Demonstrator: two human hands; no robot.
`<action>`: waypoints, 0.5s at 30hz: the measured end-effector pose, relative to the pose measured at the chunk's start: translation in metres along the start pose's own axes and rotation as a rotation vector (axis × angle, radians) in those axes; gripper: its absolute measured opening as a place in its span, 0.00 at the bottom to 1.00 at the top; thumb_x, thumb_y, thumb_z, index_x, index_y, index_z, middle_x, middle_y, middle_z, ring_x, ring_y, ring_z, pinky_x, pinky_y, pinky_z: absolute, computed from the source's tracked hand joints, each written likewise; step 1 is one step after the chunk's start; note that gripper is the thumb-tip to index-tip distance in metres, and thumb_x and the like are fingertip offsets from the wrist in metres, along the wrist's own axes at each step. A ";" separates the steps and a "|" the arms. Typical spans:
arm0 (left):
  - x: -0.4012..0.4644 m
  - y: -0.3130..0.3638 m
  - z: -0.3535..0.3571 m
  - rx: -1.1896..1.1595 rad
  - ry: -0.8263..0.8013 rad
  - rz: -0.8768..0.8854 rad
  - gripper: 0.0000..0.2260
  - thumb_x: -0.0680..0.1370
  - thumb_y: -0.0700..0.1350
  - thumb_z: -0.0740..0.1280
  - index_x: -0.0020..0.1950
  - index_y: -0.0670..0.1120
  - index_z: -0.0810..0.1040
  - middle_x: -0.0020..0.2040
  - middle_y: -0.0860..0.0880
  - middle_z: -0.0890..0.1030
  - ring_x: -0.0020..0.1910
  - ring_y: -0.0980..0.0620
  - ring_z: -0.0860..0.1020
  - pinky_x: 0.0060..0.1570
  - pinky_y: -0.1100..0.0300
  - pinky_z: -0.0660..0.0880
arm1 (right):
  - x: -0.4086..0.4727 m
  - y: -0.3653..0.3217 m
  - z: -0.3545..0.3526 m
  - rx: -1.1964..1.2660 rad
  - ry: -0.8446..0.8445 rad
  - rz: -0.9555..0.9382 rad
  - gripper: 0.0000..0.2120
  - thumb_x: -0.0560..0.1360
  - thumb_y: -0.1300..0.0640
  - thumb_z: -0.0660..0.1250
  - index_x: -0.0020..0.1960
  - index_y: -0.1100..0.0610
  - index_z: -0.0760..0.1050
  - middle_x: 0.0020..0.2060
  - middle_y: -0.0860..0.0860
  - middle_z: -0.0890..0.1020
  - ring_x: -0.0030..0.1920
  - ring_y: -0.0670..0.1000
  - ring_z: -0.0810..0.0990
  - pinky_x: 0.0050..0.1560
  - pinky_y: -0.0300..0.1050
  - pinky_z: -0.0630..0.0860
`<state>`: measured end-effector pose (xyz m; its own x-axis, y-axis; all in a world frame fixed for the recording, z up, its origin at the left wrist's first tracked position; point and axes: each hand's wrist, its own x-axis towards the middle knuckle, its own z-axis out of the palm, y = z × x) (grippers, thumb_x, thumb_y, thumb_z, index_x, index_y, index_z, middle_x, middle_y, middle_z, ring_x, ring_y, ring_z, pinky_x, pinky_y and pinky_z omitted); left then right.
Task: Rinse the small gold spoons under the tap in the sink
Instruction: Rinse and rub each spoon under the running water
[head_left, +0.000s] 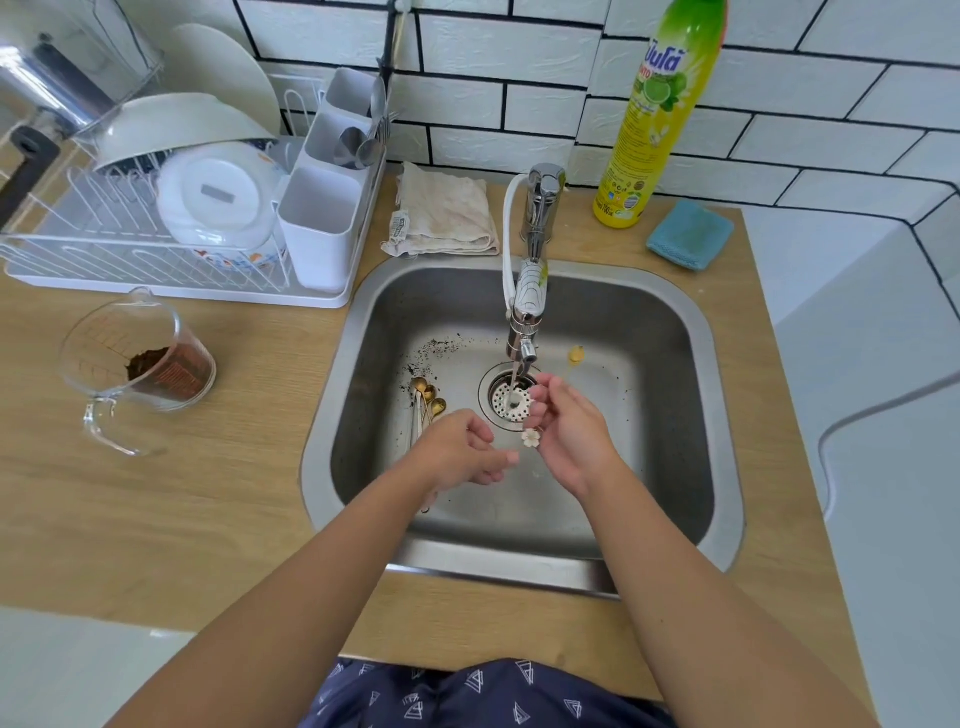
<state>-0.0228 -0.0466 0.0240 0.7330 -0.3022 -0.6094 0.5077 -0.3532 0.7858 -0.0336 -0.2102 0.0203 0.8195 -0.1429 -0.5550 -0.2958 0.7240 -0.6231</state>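
Several small gold spoons (429, 397) lie in a bunch on the floor of the steel sink (670, 431), left of the drain (511, 401). My right hand (569, 434) grips one spoon just under the tap (525, 312); only its white flower-shaped handle end (530, 438) shows below my fingers. A thin stream of water runs from the tap onto the drain beside that hand. My left hand (467, 449) hovers above the handles of the bunch, fingers loosely curled and holding nothing.
Dark crumbs and a yellow scrap (575, 354) lie on the sink floor. A glass measuring jug (140, 364) with brown powder stands left. A dish rack (156, 208), folded cloth (447, 213), detergent bottle (660, 114) and blue sponge (690, 235) line the back of the counter.
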 end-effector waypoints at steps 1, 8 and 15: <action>0.004 -0.003 -0.007 0.138 0.041 -0.002 0.16 0.72 0.45 0.78 0.51 0.42 0.74 0.41 0.42 0.84 0.37 0.50 0.85 0.39 0.58 0.81 | 0.001 -0.003 -0.004 0.018 0.017 -0.008 0.10 0.87 0.59 0.57 0.54 0.61 0.75 0.35 0.52 0.77 0.27 0.44 0.70 0.28 0.37 0.69; 0.046 -0.025 -0.037 0.984 0.308 -0.088 0.13 0.81 0.48 0.65 0.59 0.40 0.74 0.55 0.40 0.78 0.52 0.43 0.79 0.43 0.54 0.76 | -0.003 -0.005 -0.019 0.014 0.044 0.034 0.07 0.85 0.58 0.61 0.52 0.58 0.77 0.38 0.51 0.86 0.22 0.42 0.62 0.24 0.34 0.60; 0.066 -0.031 -0.033 1.008 0.424 -0.140 0.08 0.79 0.40 0.66 0.56 0.39 0.77 0.40 0.45 0.73 0.42 0.47 0.77 0.37 0.56 0.76 | -0.008 -0.005 -0.021 -0.011 0.033 0.070 0.07 0.84 0.56 0.63 0.50 0.57 0.77 0.42 0.54 0.88 0.20 0.43 0.59 0.23 0.35 0.59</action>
<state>0.0250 -0.0267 -0.0374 0.8915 0.0571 -0.4494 0.1377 -0.9793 0.1487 -0.0494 -0.2270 0.0163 0.7797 -0.1143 -0.6156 -0.3575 0.7259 -0.5876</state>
